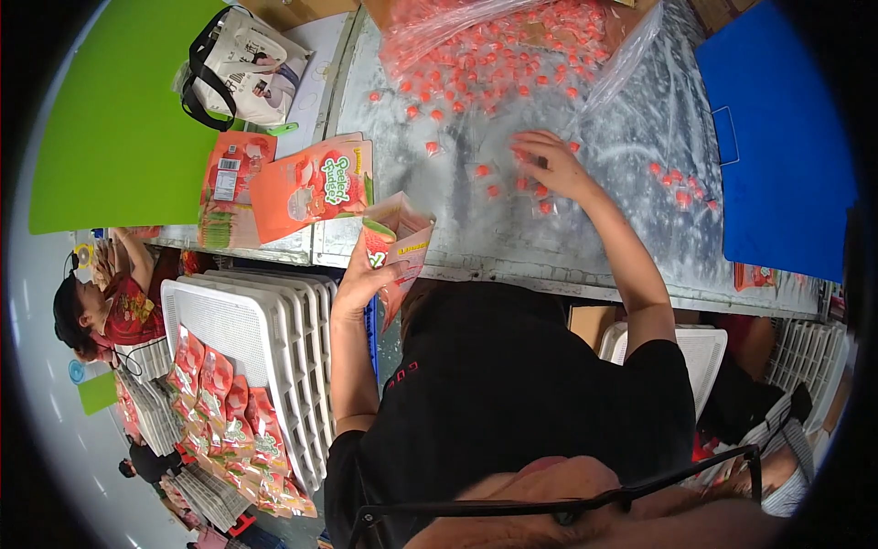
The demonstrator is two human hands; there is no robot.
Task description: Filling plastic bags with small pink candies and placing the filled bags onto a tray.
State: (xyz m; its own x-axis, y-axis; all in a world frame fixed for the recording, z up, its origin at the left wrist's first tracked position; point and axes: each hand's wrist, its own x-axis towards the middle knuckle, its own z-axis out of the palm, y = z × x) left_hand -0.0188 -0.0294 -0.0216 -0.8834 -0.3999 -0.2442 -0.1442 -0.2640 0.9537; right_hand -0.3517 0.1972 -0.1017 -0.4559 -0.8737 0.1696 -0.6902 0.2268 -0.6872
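My left hand (362, 282) grips a red and pink printed pouch (409, 245) at the table's front edge. The pouch stands upright with its mouth spread apart at the top; its inside is mostly hidden. Over the metal tabletop (439, 247), my right hand (554, 166) hovers with its fingers stretched to the left and a little bent, thumb apart. Several small wrapped red candies (545, 208) lie under and beside that hand. Others, such as a single wrapped candy (432, 147), are scattered between the hand and the large heap (512, 55) at the back.
Clear plastic sheeting (626, 64) lies by the heap. Flat pouches (311, 188) are stacked at left, near a tote bag (251, 73). A blue panel (777, 137) stands at right. Stacked white trays (219, 316) and filled pouches (233, 403) are lower left; other people work beyond.
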